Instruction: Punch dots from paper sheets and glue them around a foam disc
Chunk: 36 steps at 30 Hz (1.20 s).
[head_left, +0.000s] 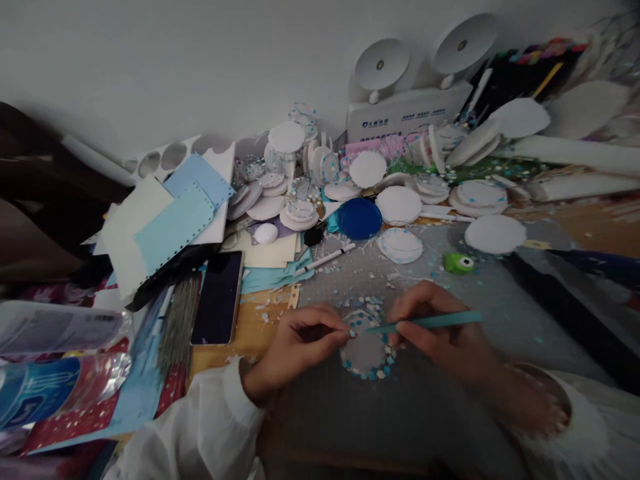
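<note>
My left hand (305, 340) pinches a tiny flower-shaped piece (353, 334) between thumb and forefinger. In my right hand (440, 333) is a slim teal tool (445, 320), its tip pointing left close to that piece. Beneath both hands lies a ring of small blue and white flowers (370, 375) on the grey mat; my fingers cover parts of its upper edge. Loose little flower pieces (367, 303) are scattered just beyond the ring.
White discs (400, 205) and a blue round lid (360, 219) stand behind the hands. A green punch (459, 263) is right of them. At left are a phone (217, 298), coloured paper (175, 223) and plastic bottles (65, 387).
</note>
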Motion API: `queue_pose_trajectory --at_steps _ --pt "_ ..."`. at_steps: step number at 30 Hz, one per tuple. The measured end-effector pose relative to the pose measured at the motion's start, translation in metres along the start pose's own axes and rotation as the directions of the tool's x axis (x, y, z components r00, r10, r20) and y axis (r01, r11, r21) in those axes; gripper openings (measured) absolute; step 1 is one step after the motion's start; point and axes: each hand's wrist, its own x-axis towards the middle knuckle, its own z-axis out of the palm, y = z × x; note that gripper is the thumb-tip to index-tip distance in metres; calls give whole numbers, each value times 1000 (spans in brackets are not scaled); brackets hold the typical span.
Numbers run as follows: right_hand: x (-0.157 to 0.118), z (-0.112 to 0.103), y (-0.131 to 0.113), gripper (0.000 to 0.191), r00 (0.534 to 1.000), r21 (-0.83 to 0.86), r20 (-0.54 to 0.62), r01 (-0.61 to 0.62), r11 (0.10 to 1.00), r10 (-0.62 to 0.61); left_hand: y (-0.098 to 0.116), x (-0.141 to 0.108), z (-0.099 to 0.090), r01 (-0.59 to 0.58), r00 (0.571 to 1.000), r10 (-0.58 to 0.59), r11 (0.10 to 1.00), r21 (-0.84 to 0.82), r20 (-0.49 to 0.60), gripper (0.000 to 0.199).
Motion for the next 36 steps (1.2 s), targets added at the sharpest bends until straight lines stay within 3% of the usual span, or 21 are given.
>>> queue_pose_trajectory --at_steps 8,13,36 --pt "-2 2 -2 11 993 -156 32 120 980 -117 0 0 0 -1 1000 1 1000 12 20 5" --pt "-2 1 -1 12 985 -171 72 168 971 -157 -1 -1 -1 -12 1000 11 999 37 21 8" --pt "-1 0 8 14 981 -196 104 183 963 -165 -5 -4 -1 23 1000 -22 991 134 -8 10"
